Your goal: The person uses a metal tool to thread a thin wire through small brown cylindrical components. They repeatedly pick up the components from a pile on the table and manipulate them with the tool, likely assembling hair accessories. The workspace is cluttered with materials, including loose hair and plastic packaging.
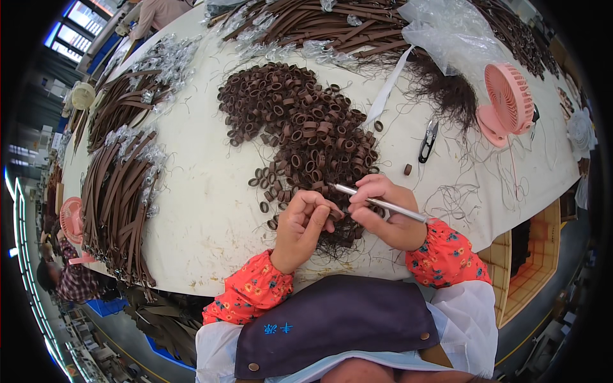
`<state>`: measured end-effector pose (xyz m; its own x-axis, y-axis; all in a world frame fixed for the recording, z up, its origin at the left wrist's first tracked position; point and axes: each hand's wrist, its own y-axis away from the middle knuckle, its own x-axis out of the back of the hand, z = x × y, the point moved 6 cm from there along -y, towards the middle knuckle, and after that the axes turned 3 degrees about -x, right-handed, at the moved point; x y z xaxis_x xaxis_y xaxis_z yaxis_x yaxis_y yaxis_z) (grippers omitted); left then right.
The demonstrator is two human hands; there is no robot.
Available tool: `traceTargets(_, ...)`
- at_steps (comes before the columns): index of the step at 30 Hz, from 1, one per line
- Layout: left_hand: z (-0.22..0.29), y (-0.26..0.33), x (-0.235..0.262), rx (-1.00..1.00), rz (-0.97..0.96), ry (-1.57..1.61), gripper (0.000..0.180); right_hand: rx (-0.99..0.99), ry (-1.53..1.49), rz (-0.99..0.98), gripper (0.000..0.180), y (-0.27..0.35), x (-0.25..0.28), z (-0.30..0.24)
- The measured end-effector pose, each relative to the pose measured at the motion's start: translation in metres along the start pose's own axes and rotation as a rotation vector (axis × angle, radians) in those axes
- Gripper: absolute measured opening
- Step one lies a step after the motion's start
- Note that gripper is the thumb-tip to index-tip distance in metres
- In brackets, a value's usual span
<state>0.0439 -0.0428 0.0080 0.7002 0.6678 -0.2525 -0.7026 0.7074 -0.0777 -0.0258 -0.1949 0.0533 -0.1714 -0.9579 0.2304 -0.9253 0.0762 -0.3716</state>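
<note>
1. I am sitting at a wide white worktable (198, 210) that is filling most of my view.
2. Daylight is coming through windows (82, 25) at the far upper left.
3. A grey floor (115, 332) is showing below the table's near edge, with blue crates (105, 307) standing on it.
4. A wooden shelf unit (530, 255) is standing at my right.
5. Another person (67, 281) is working at lower left.

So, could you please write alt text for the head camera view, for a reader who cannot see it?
A person's left hand pinches a small brown loop while the right hand holds a thin silver tool to it, over a white table. A heap of brown loops lies just beyond, with bundled brown straps, small snips and a pink fan around.
</note>
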Motion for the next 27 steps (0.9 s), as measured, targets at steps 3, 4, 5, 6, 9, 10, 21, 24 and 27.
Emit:
traceTargets(3,0.000,0.001,0.000,-0.010,-0.005,-0.064,0.009,0.204,0.303,0.021,0.040,-0.005,-0.012,-0.013)
traceTargets(4,-0.001,0.001,0.000,-0.013,-0.014,-0.093,0.009,0.219,0.323,0.034,0.039,-0.003,-0.012,-0.012)
traceTargets(5,0.000,0.001,0.000,-0.016,-0.005,-0.074,0.011,0.234,0.343,0.047,0.039,-0.002,-0.013,-0.012)
traceTargets(6,0.000,0.000,-0.001,-0.017,0.001,-0.055,0.013,0.248,0.365,0.062,0.039,-0.001,-0.013,-0.013)
traceTargets(9,0.001,0.000,-0.002,0.028,0.002,0.005,0.017,0.263,0.365,0.083,0.039,-0.002,-0.007,-0.015)
traceTargets(10,0.000,0.001,-0.002,0.051,0.001,0.024,0.018,0.276,0.376,0.088,0.039,-0.003,-0.006,-0.017)
traceTargets(21,-0.003,-0.001,0.000,0.086,-0.037,-0.007,0.011,0.283,0.364,0.080,0.037,-0.002,-0.011,-0.017)
traceTargets(24,-0.004,0.000,-0.003,0.094,-0.072,0.036,0.009,0.272,0.354,0.080,0.036,-0.002,-0.012,-0.016)
traceTargets(27,-0.006,0.001,-0.001,0.086,-0.054,0.018,0.009,0.265,0.346,0.035,0.037,-0.001,-0.014,-0.014)
